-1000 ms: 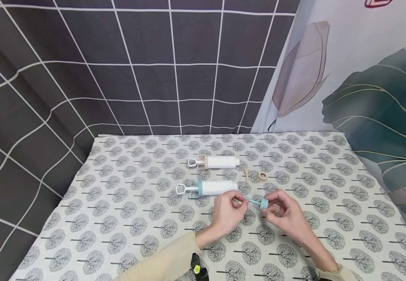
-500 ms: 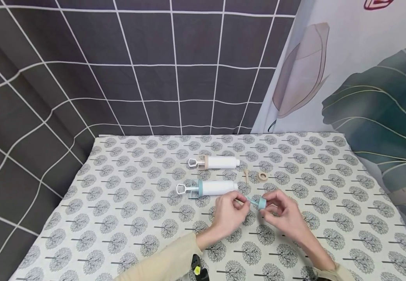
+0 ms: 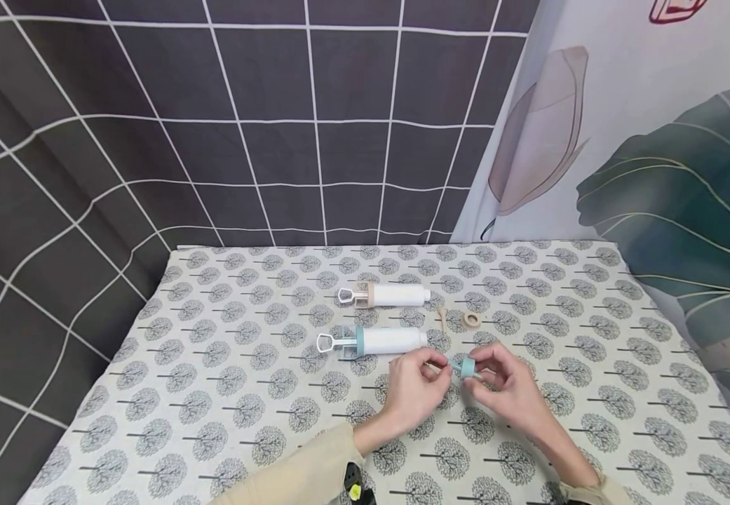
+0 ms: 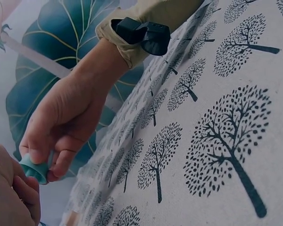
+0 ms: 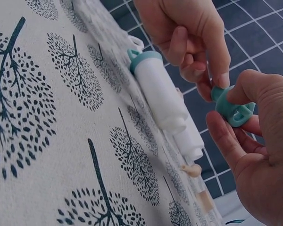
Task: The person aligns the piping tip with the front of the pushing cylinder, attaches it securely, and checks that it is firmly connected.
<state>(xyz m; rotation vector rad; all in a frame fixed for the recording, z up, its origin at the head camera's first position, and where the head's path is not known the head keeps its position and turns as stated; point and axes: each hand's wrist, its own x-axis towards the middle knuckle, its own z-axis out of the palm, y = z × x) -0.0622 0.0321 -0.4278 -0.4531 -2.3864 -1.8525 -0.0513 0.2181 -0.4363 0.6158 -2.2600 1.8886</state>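
My left hand (image 3: pixel 418 389) pinches a thin teal stem-like piece (image 3: pixel 456 365) between thumb and fingertips. A short teal ring-shaped cap (image 3: pixel 468 367) is held by the thumb and fingers of my right hand (image 3: pixel 508 388). The stem runs into the cap, and a bit of teal shows at its far side. In the right wrist view the cap (image 5: pixel 236 110) has an opening with a teal part inside, and both hands' fingertips meet around it. Just beyond the left hand lies a white syringe-like tube (image 3: pixel 393 340) with a teal collar (image 3: pixel 360 341) and a white pull handle (image 3: pixel 327 342).
Behind it lies a similar white tube (image 3: pixel 399 294) with a beige collar (image 3: pixel 370 294). To its right are a small beige flared-stem piece (image 3: pixel 443 318) and a beige ring (image 3: pixel 470 320). The table wears a tree-print cloth (image 3: pixel 245 407); a dark grid curtain (image 3: pixel 264 154) hangs behind.
My right hand has moved slightly left with the teal cap, closer to the left fingertips. Less of the stem shows between them. The tubes and beige pieces have stayed put.
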